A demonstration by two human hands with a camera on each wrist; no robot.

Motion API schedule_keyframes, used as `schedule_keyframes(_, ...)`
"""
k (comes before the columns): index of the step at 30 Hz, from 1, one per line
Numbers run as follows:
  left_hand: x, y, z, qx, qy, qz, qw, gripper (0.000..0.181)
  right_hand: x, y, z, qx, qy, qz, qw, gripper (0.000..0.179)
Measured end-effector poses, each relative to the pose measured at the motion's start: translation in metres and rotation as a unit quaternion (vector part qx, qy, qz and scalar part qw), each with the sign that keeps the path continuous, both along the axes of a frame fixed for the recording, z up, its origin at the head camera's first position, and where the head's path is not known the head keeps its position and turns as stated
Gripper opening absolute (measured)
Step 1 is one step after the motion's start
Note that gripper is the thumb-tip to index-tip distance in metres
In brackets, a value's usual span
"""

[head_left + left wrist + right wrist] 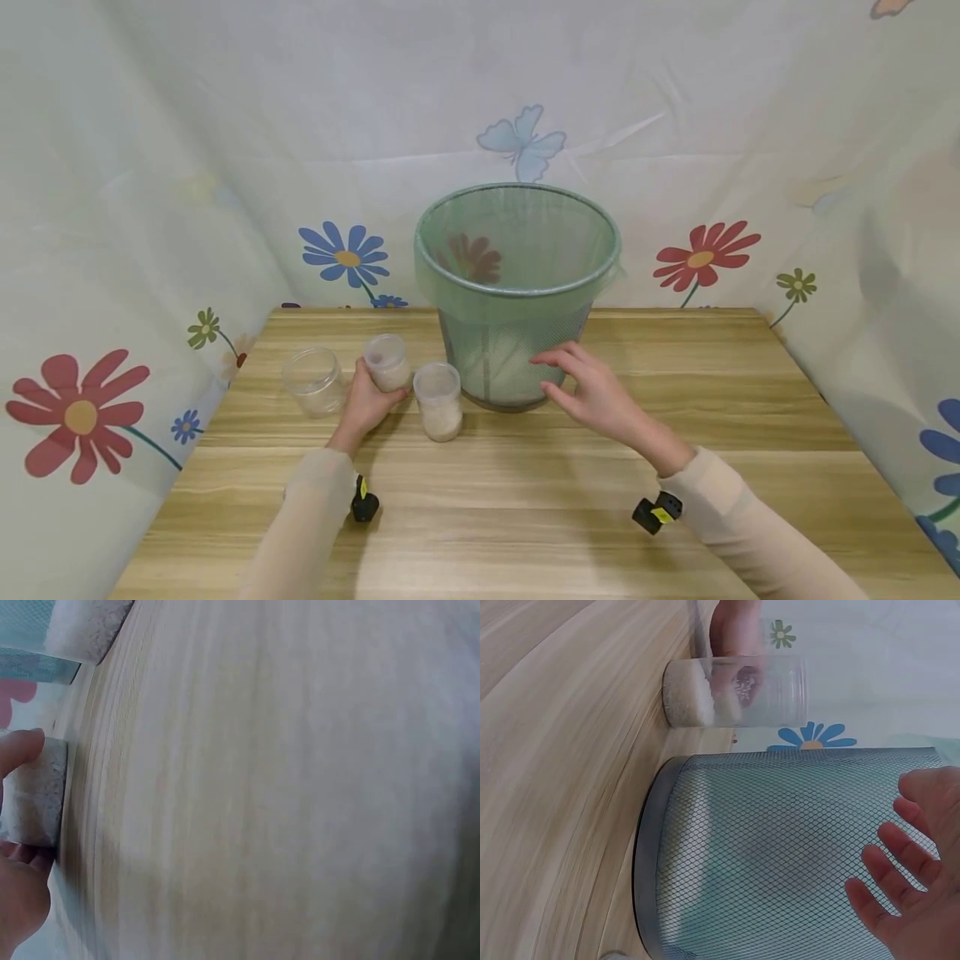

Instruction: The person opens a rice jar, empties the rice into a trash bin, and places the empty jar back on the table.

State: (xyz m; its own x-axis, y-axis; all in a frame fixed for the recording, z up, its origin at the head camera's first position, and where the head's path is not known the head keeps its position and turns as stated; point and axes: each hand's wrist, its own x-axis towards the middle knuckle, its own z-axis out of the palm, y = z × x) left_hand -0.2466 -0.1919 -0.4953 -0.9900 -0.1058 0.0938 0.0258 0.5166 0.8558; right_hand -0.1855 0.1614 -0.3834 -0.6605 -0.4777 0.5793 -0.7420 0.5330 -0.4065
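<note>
Left hand [367, 403] is gripping a part-filled jar [391, 375], fingers curled round it. Right hand [597, 398] is hovering near the mesh bin [487, 346], fingers loosely spread, holding nothing.

The person's bare left hand [367, 402] and bare right hand [596, 398] meet plain cream left sleeve [302, 517] and right sleeve [750, 525], with a small black wrist camera [364, 506] bearing a yellow mark [363, 487] at each cuff.

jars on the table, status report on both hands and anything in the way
Left hand gripping jar of white grains. Right hand holding nothing, near mesh bin. Second part-filled jar stands toward the bin, possibly in the way.
</note>
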Motion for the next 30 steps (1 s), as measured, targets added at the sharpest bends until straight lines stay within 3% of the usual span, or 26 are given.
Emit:
schedule_keyframes(13, 0.000, 0.001, 0.002, 0.006, -0.001, 0.002, 1.0000, 0.079, 0.003, -0.011, 0.002, 0.000, -0.024, 0.008, 0.9997, 0.031)
schedule_keyframes(22, 0.011, 0.003, 0.019, -0.009, -0.006, 0.011, 0.9999, 0.082, 0.004, -0.015, 0.002, -0.005, -0.034, 0.015, 0.9993, 0.031)
schedule_keyframes(30, 0.020, 0.003, 0.032, -0.018, -0.001, -0.004, 0.9998, 0.083, 0.005, -0.016, 0.003, -0.007, -0.041, 0.017, 0.9990, 0.032)
